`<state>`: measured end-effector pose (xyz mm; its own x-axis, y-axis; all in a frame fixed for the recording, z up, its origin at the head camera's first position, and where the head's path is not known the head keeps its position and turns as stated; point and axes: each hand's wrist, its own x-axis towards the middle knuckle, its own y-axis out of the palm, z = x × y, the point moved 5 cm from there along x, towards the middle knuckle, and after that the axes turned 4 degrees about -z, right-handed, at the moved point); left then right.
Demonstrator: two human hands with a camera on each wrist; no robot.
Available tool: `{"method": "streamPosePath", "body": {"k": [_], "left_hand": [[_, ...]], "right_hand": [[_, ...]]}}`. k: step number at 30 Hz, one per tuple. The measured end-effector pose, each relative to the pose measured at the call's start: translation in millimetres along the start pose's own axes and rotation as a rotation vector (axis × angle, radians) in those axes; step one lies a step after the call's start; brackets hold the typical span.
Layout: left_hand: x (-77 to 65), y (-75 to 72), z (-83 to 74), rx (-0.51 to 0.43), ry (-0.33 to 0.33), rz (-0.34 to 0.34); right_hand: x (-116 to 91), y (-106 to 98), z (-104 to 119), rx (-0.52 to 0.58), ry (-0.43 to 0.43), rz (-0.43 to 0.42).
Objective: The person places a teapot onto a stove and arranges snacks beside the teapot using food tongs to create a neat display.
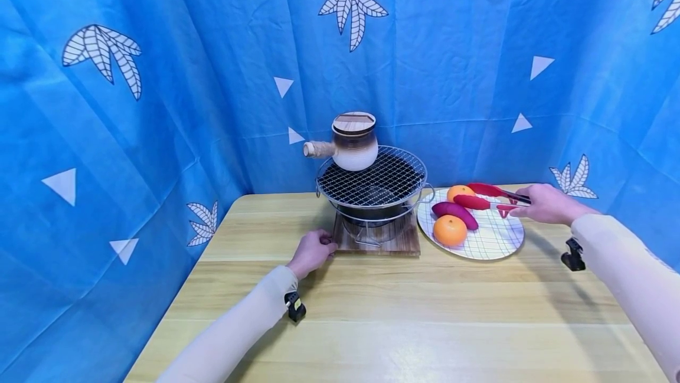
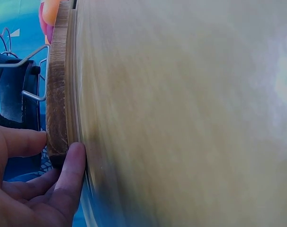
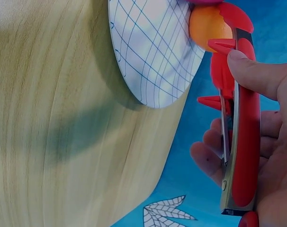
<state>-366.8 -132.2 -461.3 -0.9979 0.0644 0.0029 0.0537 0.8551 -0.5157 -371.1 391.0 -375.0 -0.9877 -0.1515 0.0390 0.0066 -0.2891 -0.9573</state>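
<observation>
My right hand (image 1: 549,203) grips red tongs (image 3: 247,127) by the handles. Their spread red tips (image 1: 473,202) lie on both sides of the rear orange (image 1: 460,191), at the back of a white checked plate (image 1: 502,241). A purple sweet potato (image 1: 457,213) and a second orange (image 1: 450,231) lie in front of it. My left hand (image 1: 312,251) pinches the near left corner of a dark wooden board (image 2: 57,94), thumb on top and fingers at its edge. On that board stands a round grill stove with a wire mesh (image 1: 393,176).
A brown and white pot (image 1: 357,154) with a wooden lid sits on the mesh, its wrapped handle (image 1: 320,149) pointing left. Wire loops stick out at the grill's sides. A blue curtain (image 1: 451,76) hangs close behind the wooden table (image 1: 372,312).
</observation>
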Motion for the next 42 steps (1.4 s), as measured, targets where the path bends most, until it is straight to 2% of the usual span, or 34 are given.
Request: {"method": "streamPosePath", "body": {"k": [26, 34, 42], "left_hand": [[-1.1, -0.2, -1.1, -0.005, -0.004, 0.003], [0.1, 0.3, 0.5, -0.003, -0.001, 0.004], [0.7, -0.6, 1.1, 0.003, 0.003, 0.008]], "right_hand": [[-0.9, 2.1, -2.6, 0.015, 0.040, 0.020], [-1.2, 0.6, -2.7, -0.022, 0.011, 0.017], [-4.0, -5.8, -1.1, -0.015, 0.022, 0.012]]}}
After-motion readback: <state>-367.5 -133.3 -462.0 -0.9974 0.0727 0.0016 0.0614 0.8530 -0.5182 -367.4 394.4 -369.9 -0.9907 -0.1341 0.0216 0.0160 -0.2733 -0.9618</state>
